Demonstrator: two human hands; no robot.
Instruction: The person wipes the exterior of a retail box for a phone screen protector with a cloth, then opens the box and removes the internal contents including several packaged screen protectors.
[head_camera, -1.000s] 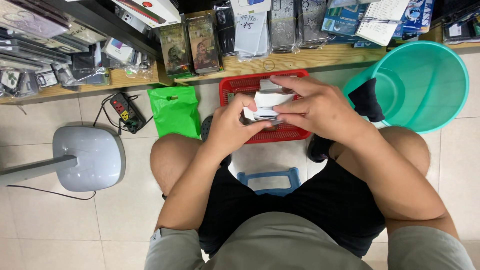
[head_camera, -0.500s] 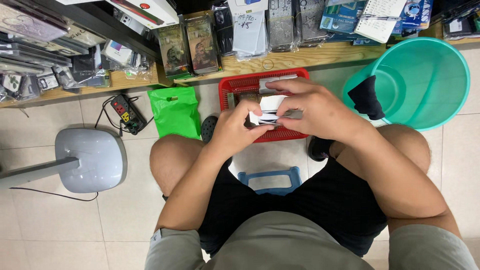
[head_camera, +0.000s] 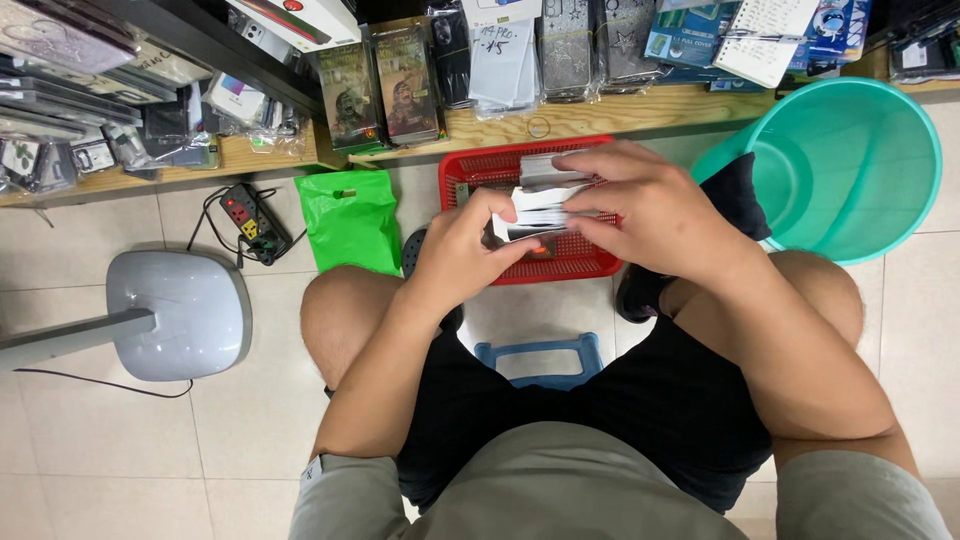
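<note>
Small white packets held between both hands above the red basket

Small white packets (head_camera: 540, 205), a thin stack of flat pieces with dark edges, are sitting between the 2 hands, directly over the red plastic basket (head_camera: 480, 175) on the floor. The stack's long axis is running roughly left to right, tilted slightly up toward the right. The left hand (head_camera: 462, 250) is coming at it from below and the left, its thumb and fingertips pinching the lower left end. The right hand (head_camera: 655, 205) is reaching in from the right and above, fingers curled over the top of the stack and pressing on its upper right edge, so both hands are touching the stack and neither is nearer. Both forearms are angling inward from the knees, with the elbows resting close to the thighs. The person is sitting on a low blue stool (head_camera: 545, 350). A green plastic bag (head_camera: 350, 220) is lying just left of the basket, a teal bucket (head_camera: 850, 160) is standing to its right, and a wooden shelf (head_camera: 590, 115) of packaged phone cases is running behind it.
</note>
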